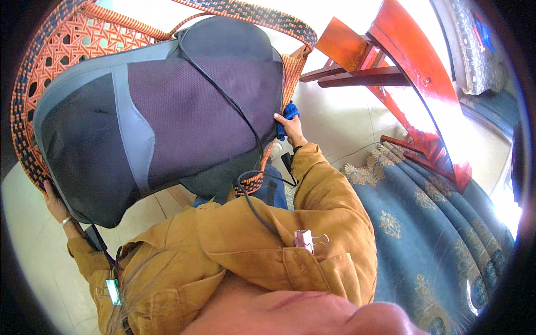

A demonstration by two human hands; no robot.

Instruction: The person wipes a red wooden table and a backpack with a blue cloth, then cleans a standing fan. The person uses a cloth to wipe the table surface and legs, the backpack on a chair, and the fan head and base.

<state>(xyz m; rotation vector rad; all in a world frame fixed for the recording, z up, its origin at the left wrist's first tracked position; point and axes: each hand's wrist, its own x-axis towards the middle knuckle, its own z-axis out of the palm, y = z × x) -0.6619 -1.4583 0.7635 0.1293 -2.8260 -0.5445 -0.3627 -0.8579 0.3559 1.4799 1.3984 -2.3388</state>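
Before me a padded seat cushion [201,100], perhaps a massage cushion, lies across a rattan armchair [104,35]. Its cover is black with a dark purple mesh panel and grey bands, and a black cord [217,88] runs over it. At the lower left, my left hand [56,205] grips the chair's woven rim close to the cushion's corner; its palm side is hidden. My right hand [292,129] holds a crumpled blue cloth [289,113] at the cushion's right edge, its thumb pointing toward the cushion.
A glossy red-brown wooden stand or table [418,71] with a curved top and legs is at the right. Blue patterned fabric [410,226] with gold motifs drapes below it. A thin cable [356,153] crosses the pale tiled floor [347,113]. Binder clips [305,241] are fixed to my jacket.
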